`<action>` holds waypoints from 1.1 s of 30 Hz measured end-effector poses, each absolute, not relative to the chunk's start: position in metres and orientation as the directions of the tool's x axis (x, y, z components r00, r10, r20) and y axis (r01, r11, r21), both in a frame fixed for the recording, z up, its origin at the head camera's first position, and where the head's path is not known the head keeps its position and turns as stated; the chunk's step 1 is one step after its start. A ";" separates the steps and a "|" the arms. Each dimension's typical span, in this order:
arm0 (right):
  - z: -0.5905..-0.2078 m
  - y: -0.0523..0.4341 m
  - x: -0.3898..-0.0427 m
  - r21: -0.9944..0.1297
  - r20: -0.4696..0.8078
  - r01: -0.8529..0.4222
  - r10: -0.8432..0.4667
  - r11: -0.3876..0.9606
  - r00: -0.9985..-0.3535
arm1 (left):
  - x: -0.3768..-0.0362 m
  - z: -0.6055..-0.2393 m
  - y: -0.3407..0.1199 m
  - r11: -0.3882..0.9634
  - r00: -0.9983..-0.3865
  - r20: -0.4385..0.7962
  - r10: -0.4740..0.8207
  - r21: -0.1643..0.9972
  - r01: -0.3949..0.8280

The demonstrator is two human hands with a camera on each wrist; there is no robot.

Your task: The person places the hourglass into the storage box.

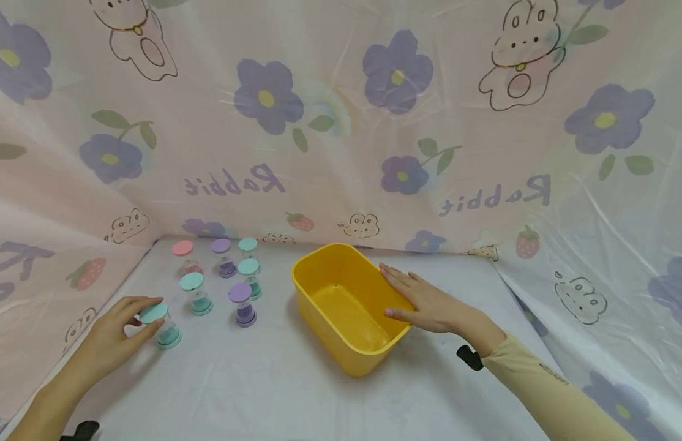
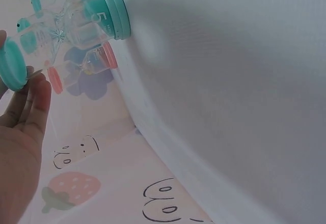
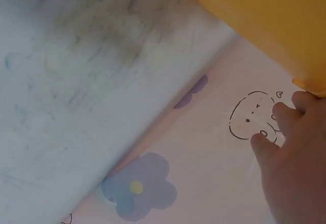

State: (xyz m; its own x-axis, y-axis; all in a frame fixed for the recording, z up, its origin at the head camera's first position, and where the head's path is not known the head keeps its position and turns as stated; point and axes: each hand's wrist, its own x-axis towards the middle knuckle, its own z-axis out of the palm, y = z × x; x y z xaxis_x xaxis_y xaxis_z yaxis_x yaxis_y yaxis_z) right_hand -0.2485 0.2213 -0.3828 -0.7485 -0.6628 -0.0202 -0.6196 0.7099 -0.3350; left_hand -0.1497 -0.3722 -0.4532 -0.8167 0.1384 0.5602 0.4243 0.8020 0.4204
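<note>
At the left of the table, my left hand (image 1: 112,334) pinches the teal top cap of a small hourglass (image 1: 169,334) between thumb and fingers. In the left wrist view, that hourglass (image 2: 84,28) has clear bulbs, teal sand and a mark like a 5. Its base looks to be on or just above the white surface; I cannot tell which. My right hand (image 1: 429,303) rests on the right rim of a yellow bin (image 1: 319,324), fingers extended and thumb over the inside. In the right wrist view, fingertips touch near the bin's rim (image 3: 308,87).
Behind the held hourglass stand a teal one (image 1: 199,303), a pink one (image 1: 191,264), purple ones (image 1: 245,312) (image 1: 226,266) and more teal ones (image 1: 254,288). A printed curtain (image 1: 330,141) with rabbits and flowers encloses the white table (image 1: 253,392) at the back and sides.
</note>
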 end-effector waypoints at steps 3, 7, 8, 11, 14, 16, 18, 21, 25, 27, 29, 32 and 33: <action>-0.384 0.224 -0.245 -0.345 -0.012 -0.617 -0.661 0.707 -0.750 | -0.149 -0.454 -0.373 0.803 -0.824 0.552 0.127 0.431 0.412; -0.384 0.229 -0.241 -0.359 0.010 -0.627 -0.668 0.692 -0.744 | -0.149 -0.454 -0.373 0.808 -0.831 0.544 0.114 0.436 0.396; -0.385 0.229 -0.240 -0.361 0.015 -0.631 -0.672 0.687 -0.740 | -0.149 -0.454 -0.373 0.808 -0.832 0.544 0.112 0.437 0.394; -0.385 0.231 -0.238 -0.369 0.023 -0.635 -0.676 0.679 -0.737 | -0.148 -0.452 -0.372 0.810 -0.832 0.543 0.112 0.436 0.393; -0.387 0.232 -0.238 -0.377 0.026 -0.633 -0.676 0.676 -0.737 | -0.148 -0.450 -0.370 0.815 -0.819 0.563 0.115 0.418 0.402; -0.388 0.232 -0.238 -0.380 0.030 -0.633 -0.675 0.675 -0.737 | -0.149 -0.448 -0.369 0.813 -0.805 0.582 0.120 0.408 0.416; -0.390 0.233 -0.238 -0.385 0.036 -0.632 -0.673 0.673 -0.739 | -0.149 -0.445 -0.367 0.810 -0.787 0.604 0.123 0.398 0.431; -0.392 0.233 -0.238 -0.387 0.046 -0.630 -0.668 0.673 -0.742 | -0.150 -0.440 -0.365 0.799 -0.764 0.631 0.131 0.390 0.458; -0.393 0.233 -0.238 -0.391 0.053 -0.631 -0.668 0.670 -0.742 | -0.151 -0.432 -0.362 0.787 -0.747 0.652 0.130 0.390 0.477; -0.394 0.233 -0.238 -0.394 0.058 -0.637 -0.673 0.663 -0.737 | -0.152 -0.428 -0.360 0.783 -0.741 0.660 0.124 0.394 0.482; -0.394 0.233 -0.238 -0.393 0.064 -0.645 -0.680 0.656 -0.730 | -0.153 -0.423 -0.358 0.776 -0.730 0.673 0.123 0.393 0.493; -0.395 0.233 -0.239 -0.395 0.071 -0.652 -0.686 0.648 -0.724 | -0.157 -0.416 -0.354 0.764 -0.699 0.702 0.138 0.374 0.526; -0.395 0.234 -0.239 -0.397 0.073 -0.653 -0.687 0.645 -0.723 | -0.159 -0.413 -0.352 0.759 -0.688 0.711 0.144 0.367 0.538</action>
